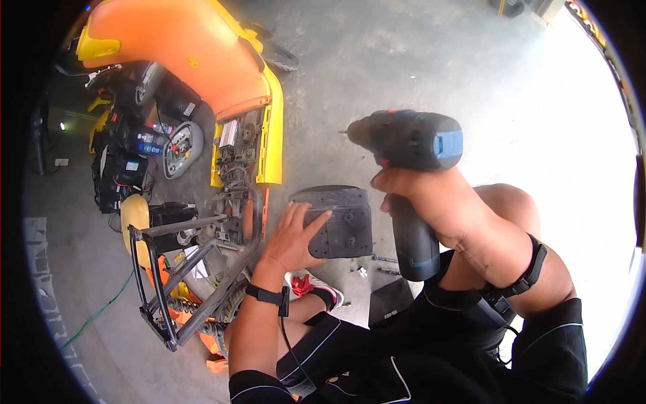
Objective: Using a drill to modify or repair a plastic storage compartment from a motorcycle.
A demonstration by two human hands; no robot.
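Note:
My right hand (pixel 431 195) is wrapped round the grip of a dark cordless drill (pixel 414 138) with blue trim. A thin bit at its nose points left, above and to the right of a black plastic box (pixel 346 232), apart from it. My left hand (pixel 296 232) holds this box at its left side, the thumb lying across its face and the other fingers along its upper left edge. Rounded corners and two small raised fittings show on that face. What lies under the box is hidden.
On the left stands a partly stripped orange and yellow scooter (pixel 182 47) with a bare metal frame (pixel 182 276). Behind it are a grey oval part (pixel 183 149), blue bottles (pixel 149 143) and dark cases. Small tools (pixel 385 259) and a black flat piece (pixel 390 301) lie near my foot.

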